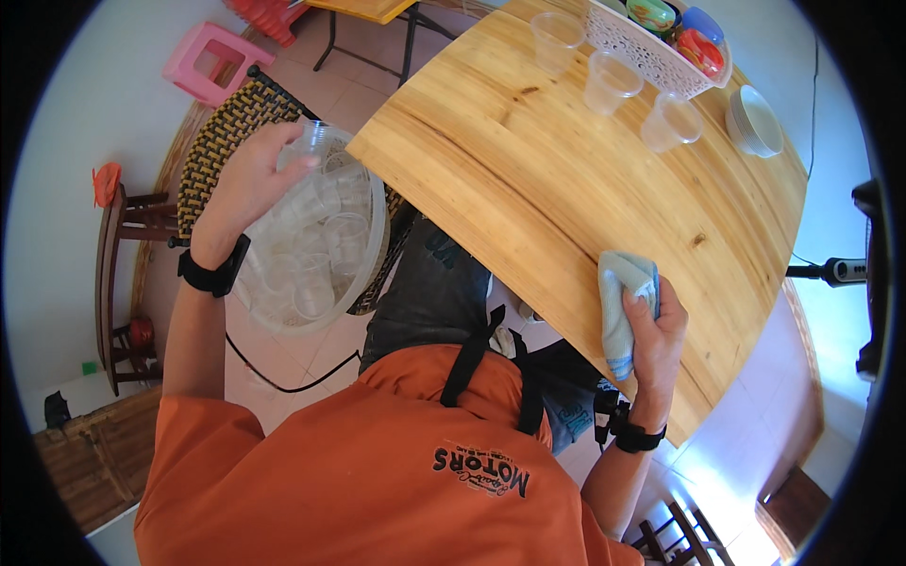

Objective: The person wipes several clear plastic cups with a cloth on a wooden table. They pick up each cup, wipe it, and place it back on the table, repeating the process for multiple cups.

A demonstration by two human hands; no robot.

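My left hand [257, 170] is over a white basin [376, 236] at the left, its thumb and fingers apart beside a clear plastic cup [321, 138] at the basin's far edge. I cannot make out whether the fingertips touch that cup. Several more clear plastic cups [313, 283] lie jumbled in the basin. In my right hand [656, 330] is a folded light blue cloth [615, 311], held near the front edge of the wooden table [557, 189]. Across the far part of the table stand three clear cups, one of them a ribbed cup [672, 123].
A woven chair [212, 132] supports the basin. On the table's far side are a white perforated basket [642, 52] with colourful bowls and a stack of white bowls [753, 121]. A pink stool [215, 64] stands at the far left, and a cable [283, 387] trails below the basin.
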